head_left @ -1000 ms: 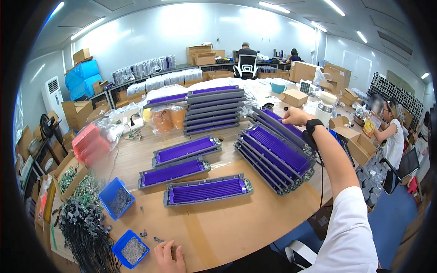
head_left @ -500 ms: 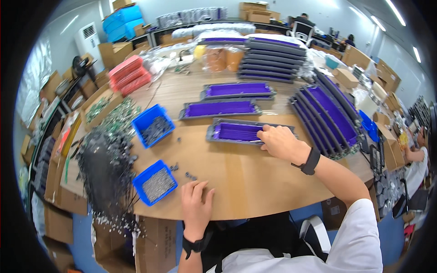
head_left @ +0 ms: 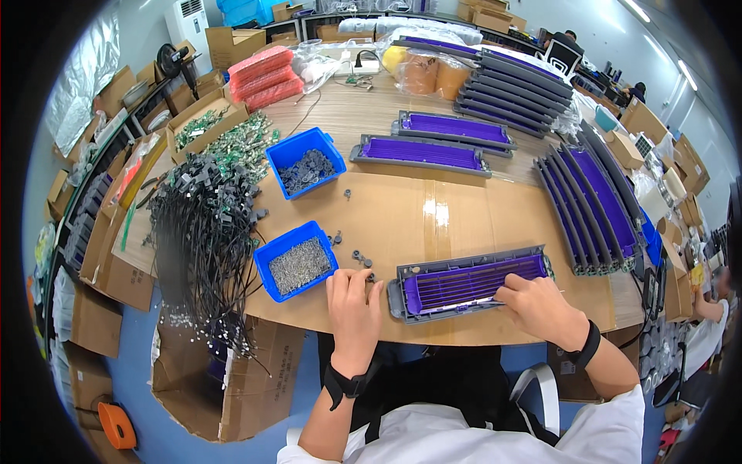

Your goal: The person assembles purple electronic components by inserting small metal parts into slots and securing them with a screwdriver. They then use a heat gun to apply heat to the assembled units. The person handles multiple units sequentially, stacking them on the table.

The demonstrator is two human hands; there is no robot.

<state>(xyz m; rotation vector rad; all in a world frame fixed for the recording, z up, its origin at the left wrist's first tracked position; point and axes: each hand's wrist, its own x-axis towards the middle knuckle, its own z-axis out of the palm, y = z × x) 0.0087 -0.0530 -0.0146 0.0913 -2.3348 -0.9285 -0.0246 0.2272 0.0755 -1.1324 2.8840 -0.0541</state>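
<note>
In front of me, close to the table's near edge, lies a long grey housing with a purple slatted inside [head_left: 471,284]. My right hand [head_left: 545,309] has its fingers closed on the near rim, toward the right end. My left hand [head_left: 353,317] rests on the cardboard left of the housing, fingers apart, tips beside a few small dark plastic pieces [head_left: 362,259]. Just beyond its fingertips stands a blue bin [head_left: 265,276] of small metal screws. Farther back, another blue bin [head_left: 276,158] holds dark round pieces.
Two similar housings [head_left: 421,155] lie farther back, with stacks of more at right [head_left: 591,205] and behind [head_left: 514,93]. Black cables with connectors [head_left: 197,224] hang over the left edge. Green circuit boards [head_left: 232,151] and red wrapped packs [head_left: 264,77] lie at far left.
My right hand has drawn the housing toward me, to the table's near edge. My left hand has shifted slightly, toward the loose dark pieces. The view has tilted down.
</note>
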